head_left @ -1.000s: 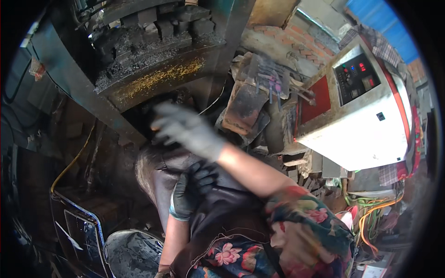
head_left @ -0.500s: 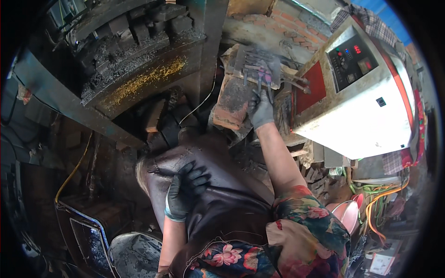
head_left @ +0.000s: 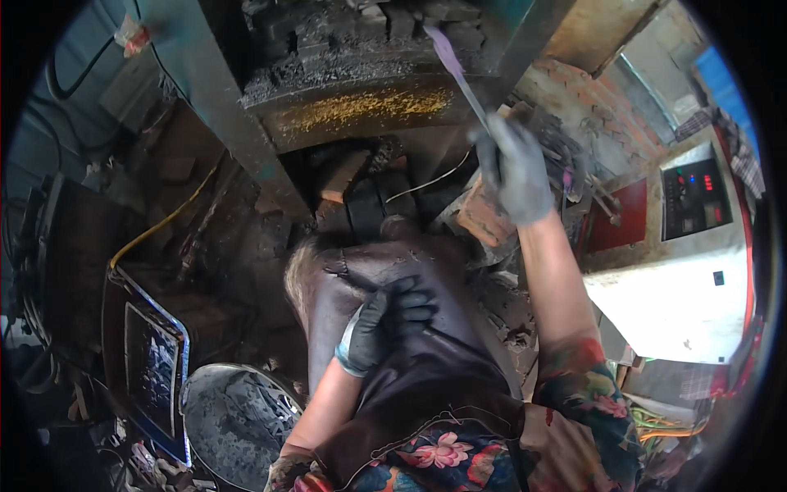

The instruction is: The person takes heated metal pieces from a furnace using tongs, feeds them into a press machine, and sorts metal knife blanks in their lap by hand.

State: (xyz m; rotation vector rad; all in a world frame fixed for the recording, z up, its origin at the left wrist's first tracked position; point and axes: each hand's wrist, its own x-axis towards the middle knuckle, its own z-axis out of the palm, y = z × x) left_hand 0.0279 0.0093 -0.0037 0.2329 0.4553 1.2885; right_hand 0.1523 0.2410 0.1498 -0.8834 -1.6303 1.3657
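My right hand (head_left: 520, 170), in a grey glove, is closed around the lower part of a metal rod (head_left: 474, 103). The rod points up and left, and its far end is flat and glows pinkish purple in front of the dark machine. My left hand (head_left: 391, 325), in a black glove, rests on the brown leather apron (head_left: 475, 369) over my lap. Its fingers are slightly bent and apart, with nothing seen in them.
Ahead, the blue-framed machine (head_left: 232, 102) has a ledge with yellow bits (head_left: 369, 109) and dark blocks. Bricks (head_left: 485, 215) and more rods lie right, beside a white control cabinet (head_left: 672, 287) with a lit panel. A round metal pan (head_left: 238, 418) stands lower left.
My right hand has lifted the rod away from the rods beside the cabinet and swung it toward the machine. The view has turned right-to-left; my left hand stays on the apron.
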